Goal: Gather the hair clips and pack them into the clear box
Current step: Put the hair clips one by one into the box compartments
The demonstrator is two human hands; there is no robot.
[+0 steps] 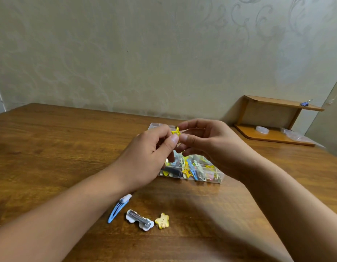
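Pinching a yellow star clip [176, 132] upright between them, both hands [148, 154] [207, 140] are hovering over the clear box [218, 175].

Hands hide much of the clear box [219, 176]; the small blue thing [305, 104] on the shelf [273, 102] is unreadable

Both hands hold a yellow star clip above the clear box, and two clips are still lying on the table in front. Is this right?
Not quite. The head view shows three clips on the table: a blue clip, a white clip and a star clip. The rest is right.
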